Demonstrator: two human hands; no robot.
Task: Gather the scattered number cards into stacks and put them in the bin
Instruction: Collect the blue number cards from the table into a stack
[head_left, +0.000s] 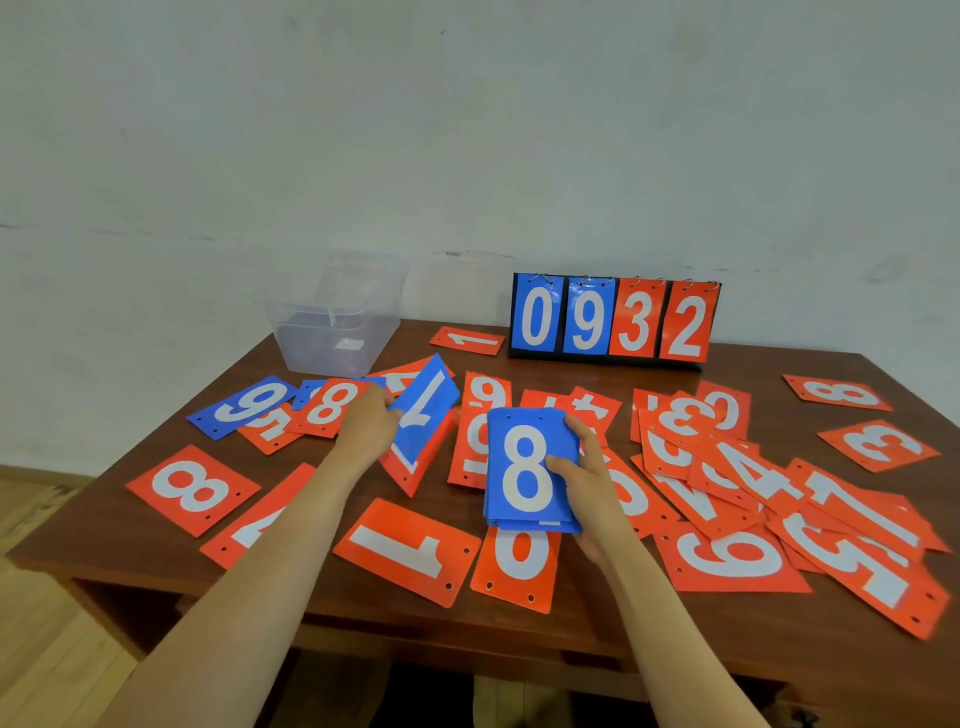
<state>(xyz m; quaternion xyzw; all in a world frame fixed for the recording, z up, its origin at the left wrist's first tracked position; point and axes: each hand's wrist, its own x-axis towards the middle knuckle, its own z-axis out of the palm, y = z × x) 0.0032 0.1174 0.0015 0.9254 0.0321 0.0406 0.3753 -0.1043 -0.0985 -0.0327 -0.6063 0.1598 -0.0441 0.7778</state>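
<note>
My right hand (587, 486) grips a stack of blue cards (527, 473) with a white 8 on top, held above the table's middle. My left hand (366, 423) pinches a blue card showing a 1 (423, 405), lifted at a tilt off the pile at left centre. Many orange number cards (410, 548) lie scattered over the brown table (675, 634), some overlapping. A blue 9 card (244, 405) lies at the left. The clear plastic bin (332, 322) stands at the back left corner.
A flip scoreboard (613, 322) reading 0932 stands at the back centre against the pale wall. A dense heap of orange cards (779, 493) covers the right side. The table's front edge runs close to my arms; wooden floor shows at left.
</note>
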